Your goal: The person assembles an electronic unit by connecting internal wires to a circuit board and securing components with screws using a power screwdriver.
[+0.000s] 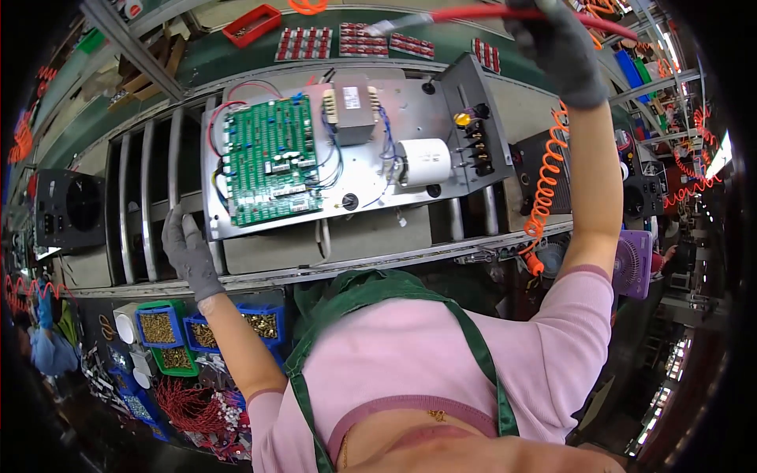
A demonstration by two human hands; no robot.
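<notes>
My right hand (556, 55), in a grey glove, is raised at the far right and closed around a long red tool (473, 13). The tool has a pale, flat tip, and its exact kind is unclear. Below lies a metal chassis plate (378, 189) with a green circuit board (268, 158), a boxy transformer (349, 110) and a white cylindrical capacitor (424, 162). A dark upright panel (473, 130) closes its right end. My gloved left hand (189, 251) rests by the plate's near left corner, fingers extended, holding nothing visible.
The chassis sits on a roller conveyor (148, 201). Several red component packs (363, 40) and a red bin (251, 25) lie beyond. A coiled orange hose (547, 169) hangs at right. Bins of brass-coloured fasteners (160, 326) and red wires (189, 406) are near left.
</notes>
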